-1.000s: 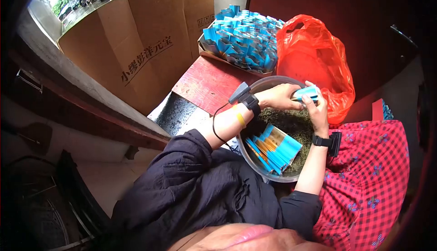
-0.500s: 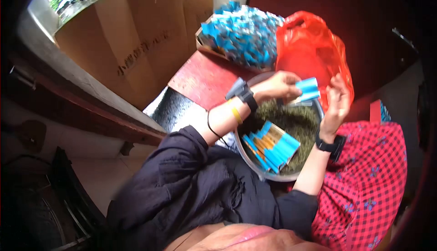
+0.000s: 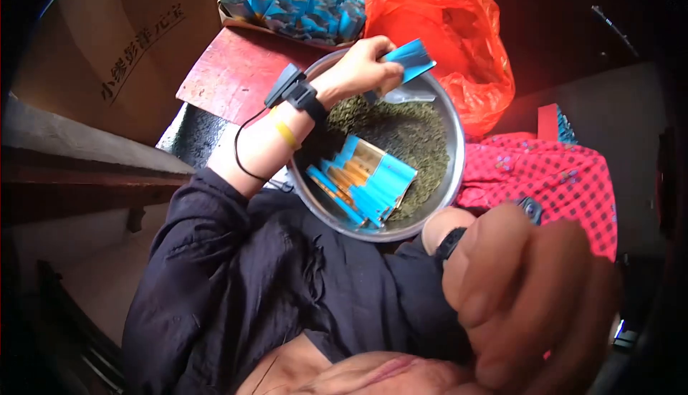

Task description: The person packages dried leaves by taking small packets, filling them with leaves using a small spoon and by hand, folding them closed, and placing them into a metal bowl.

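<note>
My left hand (image 3: 369, 69) is closed on a small blue packet (image 3: 412, 60) over the far rim of a metal bowl (image 3: 456, 126). Dried green leaf flakes (image 3: 426, 133) fill much of the bowl. Fanned across them lies a stack of flat blue-and-tan packets (image 3: 365, 180). A pale shiny piece (image 3: 408, 98) sits just below my left hand, its kind unclear. Close to the camera rises my right hand (image 3: 530, 295), with fingers curled together; whatever is in them is hidden.
Behind the bowl stands a box crammed with blue packets (image 3: 301, 1), beside a red plastic bag (image 3: 469, 44). A red board (image 3: 222, 73) and a large cardboard sheet (image 3: 100, 58) are on the left. Red checked cloth (image 3: 566, 180) lies on the right.
My right hand has left the space over the bowl and come up close to the camera, its fingers now curled. My left hand keeps hold of the blue packet. The view has shifted.
</note>
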A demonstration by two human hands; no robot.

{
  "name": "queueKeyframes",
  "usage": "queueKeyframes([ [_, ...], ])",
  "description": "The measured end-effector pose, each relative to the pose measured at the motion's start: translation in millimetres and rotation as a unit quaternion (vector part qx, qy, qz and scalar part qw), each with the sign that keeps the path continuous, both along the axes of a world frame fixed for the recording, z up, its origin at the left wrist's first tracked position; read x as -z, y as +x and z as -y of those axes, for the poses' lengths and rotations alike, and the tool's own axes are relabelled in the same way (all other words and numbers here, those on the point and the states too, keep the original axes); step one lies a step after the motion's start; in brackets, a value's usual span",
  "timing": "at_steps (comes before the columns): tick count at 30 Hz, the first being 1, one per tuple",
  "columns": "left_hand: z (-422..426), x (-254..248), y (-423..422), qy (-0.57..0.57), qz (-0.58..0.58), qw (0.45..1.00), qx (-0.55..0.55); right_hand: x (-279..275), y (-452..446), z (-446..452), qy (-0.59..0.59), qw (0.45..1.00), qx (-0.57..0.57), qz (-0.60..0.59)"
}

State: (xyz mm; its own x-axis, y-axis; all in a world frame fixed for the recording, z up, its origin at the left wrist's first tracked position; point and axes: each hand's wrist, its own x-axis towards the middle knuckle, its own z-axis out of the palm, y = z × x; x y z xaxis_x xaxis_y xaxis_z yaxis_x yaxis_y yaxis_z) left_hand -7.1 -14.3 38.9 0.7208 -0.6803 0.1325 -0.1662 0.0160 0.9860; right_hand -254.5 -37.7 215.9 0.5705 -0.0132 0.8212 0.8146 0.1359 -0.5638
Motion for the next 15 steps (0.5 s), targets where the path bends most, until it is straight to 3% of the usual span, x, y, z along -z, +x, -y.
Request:
queueKeyframes([
  [4,-2,-1,-3,-0.073,0.006,0.997,0.002,3,7,-11,0.028,0.999,0.012,-0.010],
  [7,-4,-6,-3,-0.013,-0.015,1.000,0.003,3,15,-26,0.057,0.998,0.028,-0.014],
  [10,-3,-6,-3,-0.021,0.016,1.000,-0.016,-6,20,-31,0.138,0.988,0.028,0.071],
  [11,-1,-3,-3,-0.018,0.034,0.998,-0.041,-28,11,-26,0.006,0.997,0.065,-0.050],
  [13,-1,-5,-2,-0.021,0.022,0.999,-0.036,-36,13,-22,-0.126,0.973,0.096,-0.167],
  [15,-4,-8,-3,-0.021,0.013,0.999,-0.021,-28,24,-15,-0.130,0.989,0.036,-0.059],
])
